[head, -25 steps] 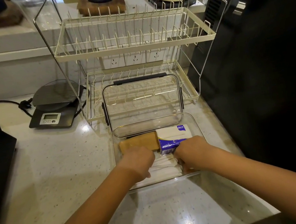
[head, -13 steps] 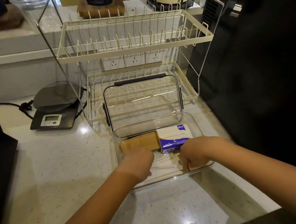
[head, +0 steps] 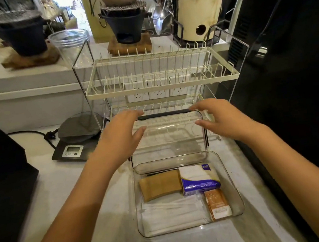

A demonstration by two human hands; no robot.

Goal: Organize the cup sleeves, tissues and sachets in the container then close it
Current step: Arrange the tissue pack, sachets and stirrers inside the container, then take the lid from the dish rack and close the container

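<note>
A clear rectangular container (head: 234, 182) sits on the pale counter. Inside lie brown cup sleeves (head: 160, 184) at the back left, a white and blue tissue pack (head: 199, 177) at the back right, an orange sachet stack (head: 217, 206) at the front right, and white paper packets (head: 172, 214) along the front. The clear lid (head: 170, 137) stands upright behind the container, leaning on the rack. My left hand (head: 120, 136) is at the lid's upper left corner and my right hand (head: 225, 119) at its upper right corner. Both have fingers spread, thumbs in front of the lid; a firm grip is not visible.
A two-tier cream dish rack (head: 160, 83) stands right behind the lid. A digital scale (head: 76, 141) with a black cable sits to the left. A tall black appliance (head: 289, 87) walls the right side, and a dark object (head: 0, 167) fills the left edge.
Both hands have left the inside of the container and risen to the lid's upper corners. The view has tilted up. The orange sachets now show at the front right.
</note>
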